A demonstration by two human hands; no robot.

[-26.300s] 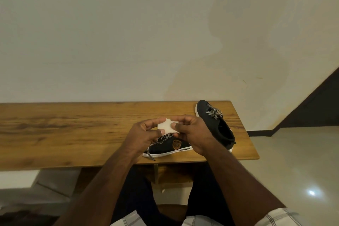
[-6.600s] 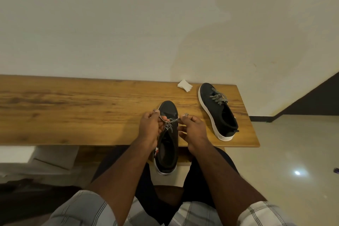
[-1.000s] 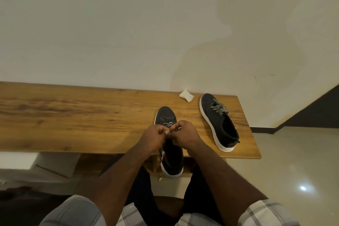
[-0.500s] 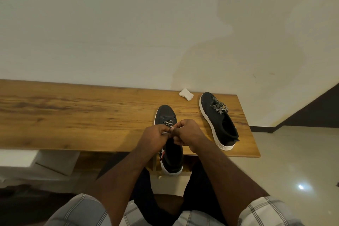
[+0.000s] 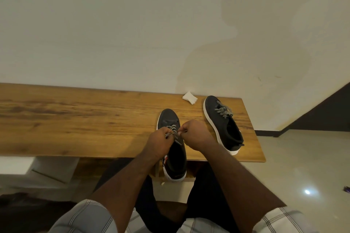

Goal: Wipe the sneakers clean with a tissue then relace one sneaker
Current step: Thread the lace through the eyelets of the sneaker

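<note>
I see the near sneaker [image 5: 173, 149] lying toe-away on the counter [image 5: 75, 119], its heel hanging over the front edge above my lap. Its black-and-white lace [image 5: 173, 134] crosses the upper eyelets, and both hands meet right over it. My left hand [image 5: 160, 143] has its fingers curled, pinching a lace end that shows between thumb and forefinger. My right hand [image 5: 195, 135] is curled too, its fingertips closed on the lace just beside the left hand's; the two hands almost touch. The sneaker's opening is dark, and I cannot tell whether anything lies inside. The second sneaker [image 5: 222, 125] sits to the right, apart from the first, angled with its toe toward the wall, laces bunched loosely over its tongue, its opening showing only dark lining. The crumpled white tissue [image 5: 189, 97] rests at the counter's back edge, between the two toes and just left of the second sneaker's.
</note>
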